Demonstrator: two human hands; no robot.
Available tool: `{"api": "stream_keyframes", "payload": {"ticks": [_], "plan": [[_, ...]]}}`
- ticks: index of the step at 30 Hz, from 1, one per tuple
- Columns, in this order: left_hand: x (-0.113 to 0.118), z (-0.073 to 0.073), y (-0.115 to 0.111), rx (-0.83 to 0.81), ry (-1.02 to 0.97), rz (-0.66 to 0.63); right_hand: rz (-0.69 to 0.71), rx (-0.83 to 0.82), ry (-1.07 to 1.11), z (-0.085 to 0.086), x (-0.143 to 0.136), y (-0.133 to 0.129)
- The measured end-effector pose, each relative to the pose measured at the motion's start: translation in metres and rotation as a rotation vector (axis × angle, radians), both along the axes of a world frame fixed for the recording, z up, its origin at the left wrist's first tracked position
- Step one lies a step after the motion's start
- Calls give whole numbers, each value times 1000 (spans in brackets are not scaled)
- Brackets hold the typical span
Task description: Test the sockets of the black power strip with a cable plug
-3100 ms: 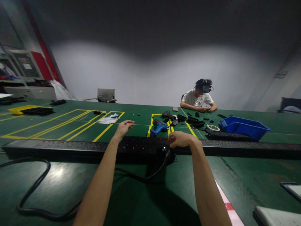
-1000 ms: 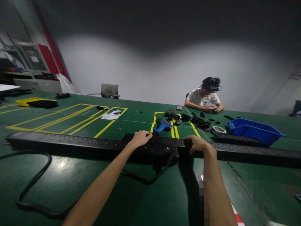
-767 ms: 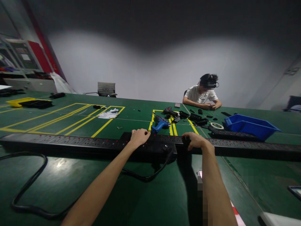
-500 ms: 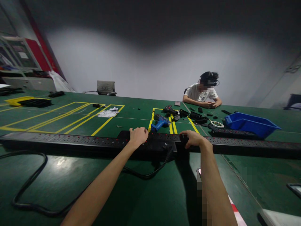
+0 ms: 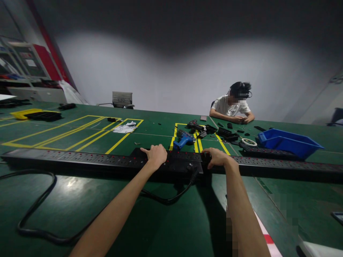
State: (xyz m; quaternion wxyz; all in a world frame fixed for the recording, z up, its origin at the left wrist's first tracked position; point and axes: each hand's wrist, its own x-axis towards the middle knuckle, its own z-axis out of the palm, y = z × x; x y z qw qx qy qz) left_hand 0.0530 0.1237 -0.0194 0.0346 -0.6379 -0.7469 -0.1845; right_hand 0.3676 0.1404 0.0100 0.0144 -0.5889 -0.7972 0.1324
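A long black power strip [image 5: 88, 159] with rows of sockets and small red marks lies across the green table before me. My left hand [image 5: 157, 157] rests over its middle, thumb stretched out to the left and the other fingers curled over the far side. To its right, my right hand [image 5: 219, 157] is closed round a dark block-like piece [image 5: 206, 157] at the strip; whether it is separate from the strip I cannot tell. Between my hands, a black plug [image 5: 194, 172] with a thick cable [image 5: 167, 202] sits at the near face of a dark box-like section.
Beyond the strip lie a blue power drill [image 5: 184, 140], black parts [image 5: 226, 133], a white ring [image 5: 249, 142] and a blue bin [image 5: 291, 141]. White papers [image 5: 124, 127] lie at left. Opposite sits a person [image 5: 233, 105]. The cable [image 5: 37, 233] loops across the near left.
My left thumb has stretched out to the left. My right hand has shifted slightly left with the dark piece. The whole view has moved a little.
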Motion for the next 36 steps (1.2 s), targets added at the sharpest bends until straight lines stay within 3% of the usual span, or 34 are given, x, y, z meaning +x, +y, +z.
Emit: {"api": "stream_keyframes", "payload": {"ticks": [12,20,36], "plan": [[-2,-4,2,10,-23,7,4,17,9,1,-1,-3],[-3,-3,3,-49,-21,-116,3,13,28,4,-3,-7],[-1,-5,5,-43,-1,-62,3,36,21,3,-3,-7]]}}
